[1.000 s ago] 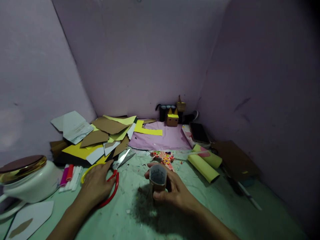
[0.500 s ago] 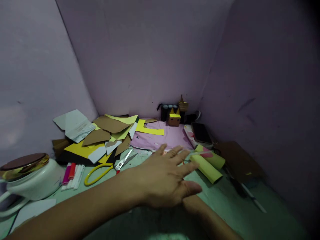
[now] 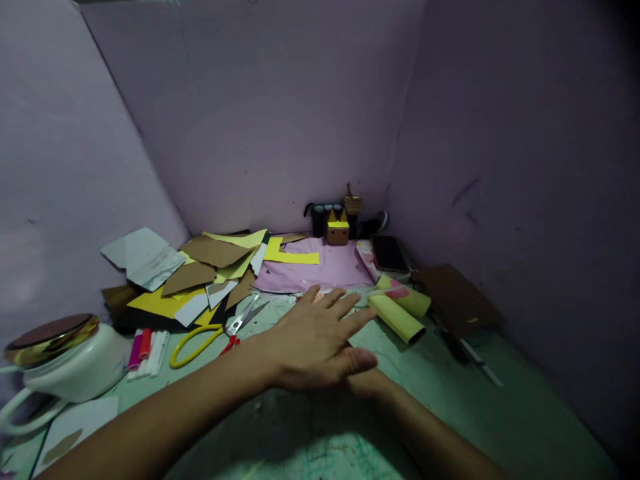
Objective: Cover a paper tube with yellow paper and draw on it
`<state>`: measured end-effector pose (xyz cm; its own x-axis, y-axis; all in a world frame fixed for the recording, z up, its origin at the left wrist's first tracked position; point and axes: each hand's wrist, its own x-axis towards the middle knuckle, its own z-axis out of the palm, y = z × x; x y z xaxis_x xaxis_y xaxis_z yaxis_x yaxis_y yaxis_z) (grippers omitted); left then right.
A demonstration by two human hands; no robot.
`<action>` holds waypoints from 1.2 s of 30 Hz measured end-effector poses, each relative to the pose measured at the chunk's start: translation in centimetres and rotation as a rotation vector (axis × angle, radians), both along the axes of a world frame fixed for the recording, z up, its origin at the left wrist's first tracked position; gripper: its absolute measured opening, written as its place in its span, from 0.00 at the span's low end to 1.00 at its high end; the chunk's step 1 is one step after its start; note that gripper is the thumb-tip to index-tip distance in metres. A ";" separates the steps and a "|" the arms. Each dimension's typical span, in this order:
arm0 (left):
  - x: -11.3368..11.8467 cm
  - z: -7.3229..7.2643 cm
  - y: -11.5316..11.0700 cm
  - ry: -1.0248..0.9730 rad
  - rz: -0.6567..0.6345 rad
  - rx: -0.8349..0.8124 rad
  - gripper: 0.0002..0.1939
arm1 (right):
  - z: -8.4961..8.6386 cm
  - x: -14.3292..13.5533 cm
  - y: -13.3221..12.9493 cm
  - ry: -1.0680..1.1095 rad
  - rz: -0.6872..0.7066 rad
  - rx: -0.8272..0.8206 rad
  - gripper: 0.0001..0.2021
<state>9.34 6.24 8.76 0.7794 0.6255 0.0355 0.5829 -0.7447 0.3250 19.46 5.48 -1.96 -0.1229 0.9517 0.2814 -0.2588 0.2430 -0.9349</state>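
Observation:
My left hand is stretched out above the green tabletop, palm down, fingers spread and holding nothing. It crosses over my right hand, whose fingers are hidden beneath it. Scissors with a yellow and a red handle lie open just left of my left hand. Beyond its fingertips, to the right, are two rolled pieces of light-green paper. A small orange-red patterned piece shows in part behind the fingers; I cannot make out what it is.
At left stand a white teapot-like vessel and several markers. Paper and cardboard scraps are heaped at the back left. A small cardboard box with yellow pointed ears, a phone and brown cardboard lie farther back and right.
The view has shifted a little, and more of the tabletop below my arms shows. My left hand stays spread over my right hand, with slightly more of the right wrist visible.

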 end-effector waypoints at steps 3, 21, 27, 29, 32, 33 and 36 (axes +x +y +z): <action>-1.9 0.6 0.7 -0.560 0.128 -0.115 0.29 | 1.0 1.5 0.5 -0.068 0.330 -0.011 0.22; -5.4 -4.6 -1.2 -0.865 0.501 -0.442 0.02 | 1.5 1.6 0.7 0.047 0.529 -0.512 0.46; -7.5 -6.7 -0.4 -1.303 0.828 -0.526 0.05 | 2.1 2.8 2.2 0.081 0.274 -0.423 0.35; -8.2 -6.9 0.0 -1.461 0.940 -0.515 0.07 | 2.3 3.6 2.6 0.147 0.099 -0.298 0.29; -8.5 -6.9 0.3 -1.620 1.035 -0.523 0.07 | 2.6 3.9 2.3 0.064 0.006 -0.138 0.17; -8.4 -6.9 0.4 -1.660 1.056 -0.527 0.07 | 2.6 3.8 2.1 0.013 0.009 -0.117 0.16; -7.9 -7.2 0.4 -1.756 1.112 -0.526 0.06 | 2.8 2.9 1.1 -0.153 -0.001 -0.095 0.18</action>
